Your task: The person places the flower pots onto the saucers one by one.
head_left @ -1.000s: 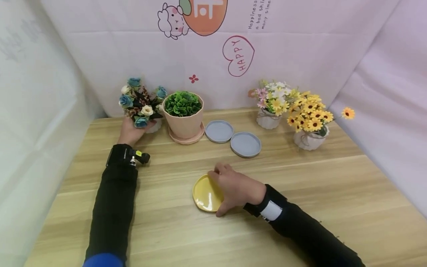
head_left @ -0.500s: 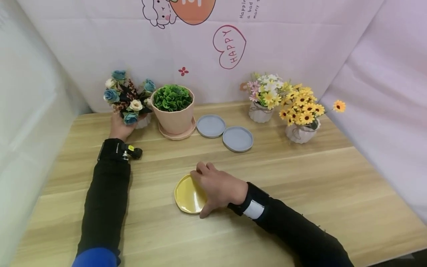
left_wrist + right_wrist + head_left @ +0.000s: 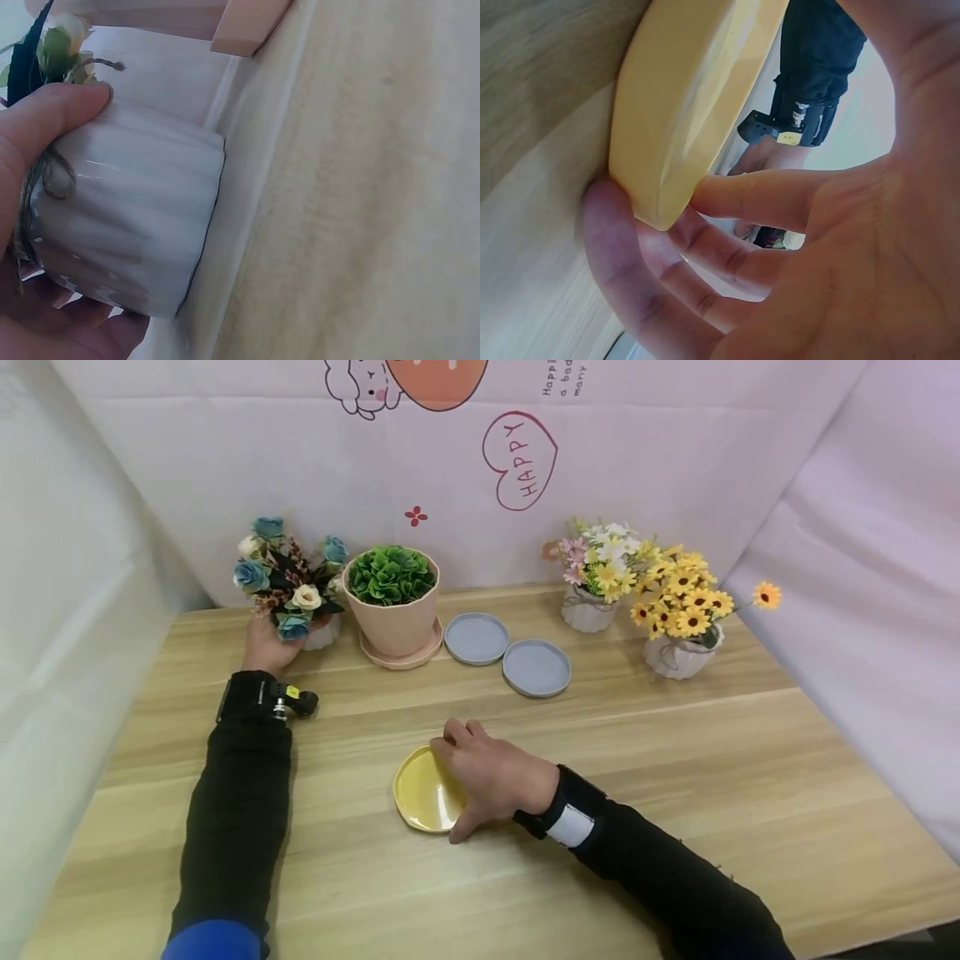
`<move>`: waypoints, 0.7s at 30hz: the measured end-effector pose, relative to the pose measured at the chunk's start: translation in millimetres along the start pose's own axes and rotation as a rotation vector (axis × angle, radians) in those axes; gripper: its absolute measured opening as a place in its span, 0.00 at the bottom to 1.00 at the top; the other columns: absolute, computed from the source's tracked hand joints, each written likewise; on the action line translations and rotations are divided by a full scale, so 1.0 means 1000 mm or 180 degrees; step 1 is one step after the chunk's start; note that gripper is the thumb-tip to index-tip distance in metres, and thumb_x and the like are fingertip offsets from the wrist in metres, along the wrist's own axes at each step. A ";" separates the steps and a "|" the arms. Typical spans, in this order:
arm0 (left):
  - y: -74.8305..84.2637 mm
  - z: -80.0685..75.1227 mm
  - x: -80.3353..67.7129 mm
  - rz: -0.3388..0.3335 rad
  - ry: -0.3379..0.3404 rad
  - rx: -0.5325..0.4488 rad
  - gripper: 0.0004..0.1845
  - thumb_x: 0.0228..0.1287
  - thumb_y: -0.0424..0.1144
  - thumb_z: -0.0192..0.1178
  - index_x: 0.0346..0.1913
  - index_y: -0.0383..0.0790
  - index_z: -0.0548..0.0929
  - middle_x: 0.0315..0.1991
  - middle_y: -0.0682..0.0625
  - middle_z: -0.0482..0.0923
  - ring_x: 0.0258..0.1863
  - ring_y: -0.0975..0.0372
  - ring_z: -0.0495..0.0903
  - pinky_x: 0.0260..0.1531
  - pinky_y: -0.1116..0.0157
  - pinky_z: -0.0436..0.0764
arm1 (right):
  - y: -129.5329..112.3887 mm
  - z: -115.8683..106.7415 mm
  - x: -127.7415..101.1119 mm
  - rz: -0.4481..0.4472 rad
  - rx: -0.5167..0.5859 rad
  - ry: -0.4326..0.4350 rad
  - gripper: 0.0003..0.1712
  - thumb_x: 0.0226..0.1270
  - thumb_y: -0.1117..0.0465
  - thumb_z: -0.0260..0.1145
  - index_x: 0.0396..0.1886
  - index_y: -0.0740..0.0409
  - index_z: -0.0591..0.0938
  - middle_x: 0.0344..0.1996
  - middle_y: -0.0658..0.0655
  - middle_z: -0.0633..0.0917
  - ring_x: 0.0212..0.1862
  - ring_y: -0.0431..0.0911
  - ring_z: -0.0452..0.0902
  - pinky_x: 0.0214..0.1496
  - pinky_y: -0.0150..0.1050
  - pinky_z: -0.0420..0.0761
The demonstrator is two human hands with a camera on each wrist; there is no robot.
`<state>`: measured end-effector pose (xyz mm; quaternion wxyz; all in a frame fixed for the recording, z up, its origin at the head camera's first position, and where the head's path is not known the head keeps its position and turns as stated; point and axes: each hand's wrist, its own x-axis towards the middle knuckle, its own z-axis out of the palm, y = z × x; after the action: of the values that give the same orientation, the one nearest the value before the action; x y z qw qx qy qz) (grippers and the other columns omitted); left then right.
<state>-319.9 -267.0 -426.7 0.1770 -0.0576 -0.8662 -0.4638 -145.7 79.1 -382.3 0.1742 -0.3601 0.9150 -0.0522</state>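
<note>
My left hand (image 3: 268,646) holds the white ribbed flowerpot (image 3: 142,210) of blue and cream artificial roses (image 3: 288,578) at the back left. In the left wrist view the thumb presses near the twine-tied rim, and the other fingers curl round the opposite side. At the table's middle my right hand (image 3: 495,775) grips the right edge of a shallow yellow saucer (image 3: 422,792). Seen from the right wrist, fingers pinch the edge of the saucer's wall from above and below, and its underside faces the wooden table.
A pink pot (image 3: 393,625) of green leaves stands on a pink saucer (image 3: 401,660) beside the roses. Two grey-blue saucers (image 3: 476,639) lie to its right. White-and-pink daisies (image 3: 607,556) and yellow sunflowers (image 3: 686,597) stand in pots at the back right, before a hanging cloth (image 3: 630,452).
The head view has shifted, so the whole scene sits a little further left and higher than a second ago. Both hands keep their hold on the flowerpot and the yellow saucer.
</note>
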 end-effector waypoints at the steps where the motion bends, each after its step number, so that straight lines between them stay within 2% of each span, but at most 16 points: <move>1: 0.000 -0.001 -0.001 0.0015 -0.0011 0.0075 0.40 0.60 0.31 0.66 0.75 0.24 0.67 0.73 0.27 0.69 0.75 0.38 0.66 0.80 0.48 0.64 | 0.000 0.000 0.000 0.0009 0.0014 -0.0005 0.63 0.43 0.36 0.88 0.75 0.57 0.70 0.64 0.56 0.70 0.62 0.52 0.68 0.59 0.40 0.85; 5: 0.003 -0.002 -0.006 0.0002 -0.0025 0.0179 0.39 0.60 0.32 0.67 0.74 0.23 0.67 0.73 0.26 0.69 0.75 0.37 0.67 0.79 0.44 0.64 | 0.000 -0.001 -0.001 0.0046 0.0060 -0.0025 0.63 0.44 0.36 0.88 0.76 0.56 0.70 0.65 0.56 0.70 0.63 0.52 0.68 0.60 0.41 0.85; 10: 0.007 -0.004 -0.012 -0.0118 0.0037 0.0064 0.40 0.61 0.34 0.73 0.74 0.29 0.70 0.73 0.32 0.72 0.74 0.43 0.70 0.77 0.52 0.68 | 0.000 -0.001 -0.001 0.0035 0.0063 -0.0012 0.62 0.44 0.37 0.88 0.75 0.57 0.70 0.64 0.56 0.70 0.62 0.52 0.68 0.60 0.42 0.85; 13: 0.007 -0.004 -0.014 -0.0102 0.0055 0.0033 0.40 0.60 0.34 0.74 0.74 0.29 0.70 0.73 0.32 0.73 0.73 0.44 0.71 0.76 0.55 0.69 | 0.001 0.000 -0.002 0.0015 0.0063 0.0002 0.62 0.43 0.37 0.88 0.75 0.57 0.70 0.64 0.57 0.71 0.61 0.52 0.68 0.60 0.42 0.85; 21: 0.013 -0.008 -0.018 -0.0153 -0.0129 0.0034 0.49 0.62 0.40 0.77 0.82 0.40 0.61 0.79 0.40 0.68 0.80 0.47 0.65 0.82 0.52 0.62 | 0.001 -0.001 -0.003 0.0015 0.0138 0.0008 0.62 0.43 0.38 0.88 0.75 0.58 0.71 0.64 0.57 0.71 0.61 0.52 0.67 0.60 0.42 0.85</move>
<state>-297.9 -265.3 -418.5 0.1485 -0.0452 -0.8731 -0.4621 -144.7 81.5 -380.8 0.1809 -0.3539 0.9148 -0.0721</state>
